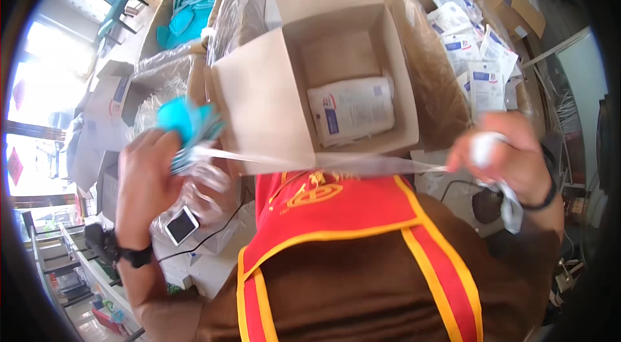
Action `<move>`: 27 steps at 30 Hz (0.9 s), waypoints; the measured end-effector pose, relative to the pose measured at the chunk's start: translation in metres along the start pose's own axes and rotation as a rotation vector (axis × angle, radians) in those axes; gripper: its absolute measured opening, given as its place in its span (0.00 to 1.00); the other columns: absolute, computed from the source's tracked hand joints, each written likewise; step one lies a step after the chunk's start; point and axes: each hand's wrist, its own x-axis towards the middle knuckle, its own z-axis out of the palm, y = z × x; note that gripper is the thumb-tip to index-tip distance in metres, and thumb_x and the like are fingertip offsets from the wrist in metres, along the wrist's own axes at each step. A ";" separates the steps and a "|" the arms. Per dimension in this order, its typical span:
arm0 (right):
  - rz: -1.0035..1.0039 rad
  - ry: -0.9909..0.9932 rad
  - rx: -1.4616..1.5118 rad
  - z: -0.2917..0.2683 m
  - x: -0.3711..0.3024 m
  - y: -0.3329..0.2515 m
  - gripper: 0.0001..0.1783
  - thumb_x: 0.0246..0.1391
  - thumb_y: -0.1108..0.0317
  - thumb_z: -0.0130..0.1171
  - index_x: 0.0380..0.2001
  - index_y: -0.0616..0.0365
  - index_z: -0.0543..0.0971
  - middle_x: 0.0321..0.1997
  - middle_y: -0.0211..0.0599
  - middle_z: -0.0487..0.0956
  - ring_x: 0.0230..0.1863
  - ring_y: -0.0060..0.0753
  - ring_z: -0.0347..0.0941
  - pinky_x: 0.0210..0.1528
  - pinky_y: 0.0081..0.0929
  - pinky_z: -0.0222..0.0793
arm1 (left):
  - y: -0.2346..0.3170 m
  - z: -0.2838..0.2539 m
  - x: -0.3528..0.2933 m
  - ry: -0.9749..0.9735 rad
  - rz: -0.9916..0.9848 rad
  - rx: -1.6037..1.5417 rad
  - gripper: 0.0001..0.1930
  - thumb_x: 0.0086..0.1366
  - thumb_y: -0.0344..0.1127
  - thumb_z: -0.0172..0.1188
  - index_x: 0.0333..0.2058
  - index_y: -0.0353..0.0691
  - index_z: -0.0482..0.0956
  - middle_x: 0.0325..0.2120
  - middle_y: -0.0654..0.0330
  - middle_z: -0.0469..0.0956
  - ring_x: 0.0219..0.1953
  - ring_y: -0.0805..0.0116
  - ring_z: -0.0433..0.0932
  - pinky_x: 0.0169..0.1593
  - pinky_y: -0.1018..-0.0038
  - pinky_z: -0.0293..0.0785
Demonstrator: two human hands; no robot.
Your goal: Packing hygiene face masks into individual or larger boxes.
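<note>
My left hand (149, 167) is closed round a bunch of turquoise face masks (181, 119), folded and blurred by motion. A thin whitish, see-through strip (362, 163) runs taut from this bunch across my front to my right hand (517, 154). Its fingers are pinched on the strip's far end, and a white wad (486, 148) sits against them; I cannot make out what the wad is. Beyond the strip stands an open cardboard box (259, 96) with white printed packets (352, 109) lying flat inside.
At the right, a plastic-lined carton (427, 77) holds many white packets. Another lined carton (152, 48) at the far left holds more turquoise masks. A phone (182, 225) lies below my left hand, beside a black cable (217, 235). Windows and a shelf stand at the left.
</note>
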 end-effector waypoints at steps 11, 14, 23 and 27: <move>-0.130 -0.103 0.203 0.051 0.151 0.089 0.19 0.55 0.59 0.63 0.44 0.60 0.76 0.26 0.23 0.73 0.21 0.10 0.64 0.20 0.12 0.58 | 0.067 0.021 0.091 0.209 0.310 0.068 0.15 0.42 0.26 0.64 0.30 0.42 0.69 0.26 0.58 0.69 0.31 0.55 0.74 0.30 0.61 0.71; -0.026 -0.256 0.130 0.063 0.139 0.077 0.16 0.54 0.60 0.64 0.40 0.60 0.79 0.26 0.24 0.74 0.23 0.11 0.62 0.24 0.16 0.60 | 0.065 0.026 0.095 0.201 0.317 0.083 0.15 0.43 0.27 0.64 0.30 0.42 0.70 0.25 0.58 0.70 0.31 0.55 0.74 0.30 0.61 0.71; -0.892 -0.036 -0.443 0.056 0.113 0.043 0.01 0.52 0.74 0.61 0.28 0.58 0.79 0.29 0.29 0.74 0.37 0.33 0.69 0.45 0.30 0.63 | 0.072 0.074 0.081 -0.052 0.238 -0.470 0.18 0.42 0.32 0.67 0.34 0.39 0.73 0.32 0.52 0.76 0.36 0.48 0.77 0.38 0.60 0.73; -0.888 -0.516 -0.128 0.086 0.097 0.026 0.07 0.54 0.70 0.61 0.24 0.56 0.75 0.27 0.32 0.75 0.34 0.40 0.70 0.41 0.34 0.65 | 0.081 0.077 0.085 -0.078 0.532 -0.744 0.18 0.39 0.36 0.65 0.32 0.38 0.74 0.27 0.54 0.73 0.31 0.50 0.74 0.35 0.61 0.73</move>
